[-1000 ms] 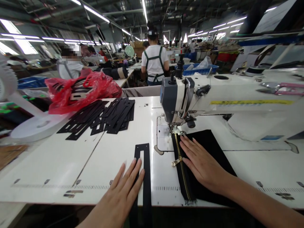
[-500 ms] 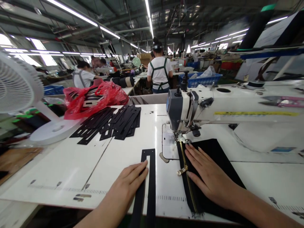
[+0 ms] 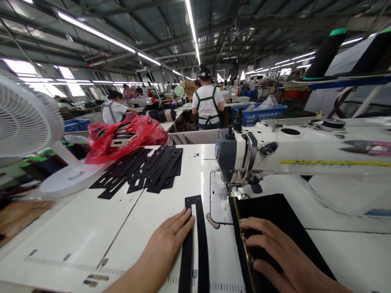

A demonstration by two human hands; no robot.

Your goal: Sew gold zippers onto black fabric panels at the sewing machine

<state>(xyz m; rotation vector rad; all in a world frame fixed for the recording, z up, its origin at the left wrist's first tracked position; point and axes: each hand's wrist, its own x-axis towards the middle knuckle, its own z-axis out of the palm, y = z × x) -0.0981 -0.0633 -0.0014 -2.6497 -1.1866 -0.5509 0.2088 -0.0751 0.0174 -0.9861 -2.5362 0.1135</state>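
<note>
My left hand (image 3: pixel 169 240) lies flat, fingertips on the left edge of a black slotted strip (image 3: pixel 203 240) on the white table. To the right, my right hand (image 3: pixel 275 248) has its fingers bent and apart, touching black fabric (image 3: pixel 271 205) beside a gold zipper (image 3: pixel 242 234). The far end of the zipper reaches the needle area of the white sewing machine (image 3: pixel 233 156). The zipper pull is partly hidden near my right fingers. A pile of similar black slotted pieces (image 3: pixel 161 169) lies farther back on the left.
A red plastic bag (image 3: pixel 128 136) and a white fan (image 3: pixel 71 177) stand at the table's back left. The machine's arm (image 3: pixel 317 148) spans the right side. Behind are a blue basket (image 3: pixel 262 114) and a person in a green-strapped apron (image 3: pixel 208 99).
My right hand has moved nearer along the zipper, its fingers more bent. The zipper pull has shifted nearer too. The view has tilted up slightly; my left hand stays on the strip.
</note>
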